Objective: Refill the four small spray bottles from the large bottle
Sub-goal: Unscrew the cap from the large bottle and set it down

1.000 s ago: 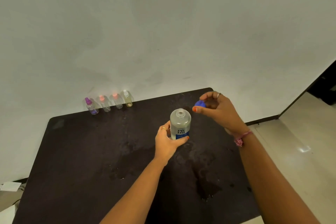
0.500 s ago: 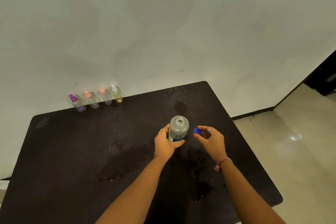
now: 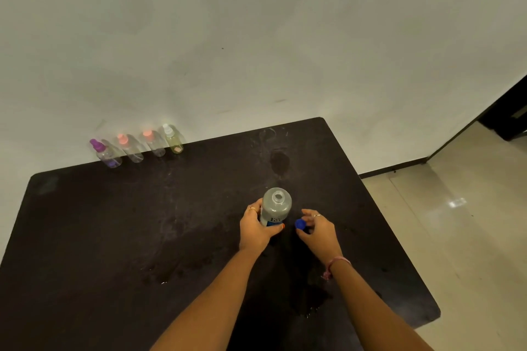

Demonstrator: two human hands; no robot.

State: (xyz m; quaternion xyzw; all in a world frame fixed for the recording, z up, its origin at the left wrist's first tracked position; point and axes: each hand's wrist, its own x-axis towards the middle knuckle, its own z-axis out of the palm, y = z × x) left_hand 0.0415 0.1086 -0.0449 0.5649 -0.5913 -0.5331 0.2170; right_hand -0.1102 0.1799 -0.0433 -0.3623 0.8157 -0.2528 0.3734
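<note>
The large grey bottle (image 3: 276,206) with a blue-and-white label stands upright on the black table (image 3: 114,222), its mouth uncapped. My left hand (image 3: 255,229) grips its body from the left. Just right of the bottle, my right hand (image 3: 320,234) pinches the blue cap (image 3: 300,224) between thumb and fingertips, low at the table surface. Four small spray bottles stand in a row at the table's back left edge by the wall: a purple-topped one (image 3: 107,154), a pink-topped one (image 3: 129,148), an orange-topped one (image 3: 154,143) and a white-topped one (image 3: 172,138).
Wet patches (image 3: 310,293) darken the table in front of the bottle and a smear (image 3: 280,162) lies behind it. The table's right edge drops off to a shiny tiled floor (image 3: 470,222). A plain wall (image 3: 256,37) backs the table.
My right hand has come down with the blue cap from beside the bottle's mouth to table level at the bottle's right. My left hand has kept its grip on the bottle.
</note>
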